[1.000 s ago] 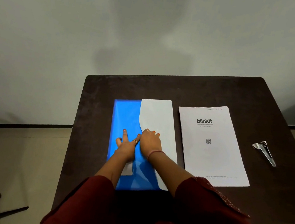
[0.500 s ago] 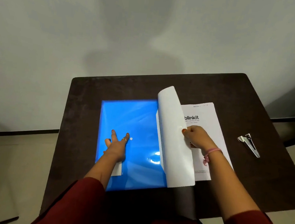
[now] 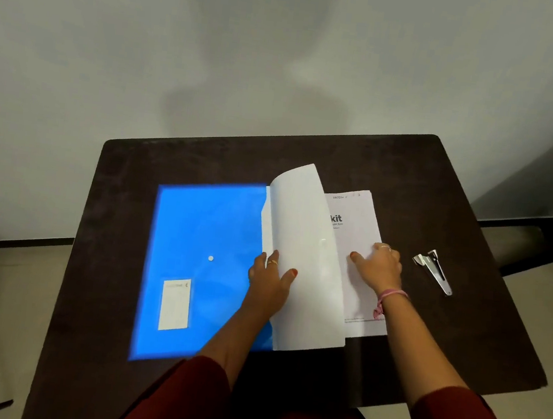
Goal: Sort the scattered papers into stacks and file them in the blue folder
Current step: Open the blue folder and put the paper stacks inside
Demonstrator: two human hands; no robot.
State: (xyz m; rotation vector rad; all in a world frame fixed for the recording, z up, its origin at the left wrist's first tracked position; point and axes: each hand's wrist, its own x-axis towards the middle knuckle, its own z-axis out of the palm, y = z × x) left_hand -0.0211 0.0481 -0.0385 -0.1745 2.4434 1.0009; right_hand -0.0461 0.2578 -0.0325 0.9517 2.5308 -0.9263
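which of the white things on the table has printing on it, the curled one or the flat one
The flat paper stack under the right hand, beside the metal clip. It shows dark lettering, while the curled flap that the left hand holds up is blank.

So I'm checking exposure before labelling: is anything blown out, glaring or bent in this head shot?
Head view: the blue folder is oversaturated, glowing with soft edges and almost no surface detail; the white flap held by the left hand is nearly featureless; soft shadows fall on the wall; wide-angle distortion splays the table edges; print on the paper stack stays readable.
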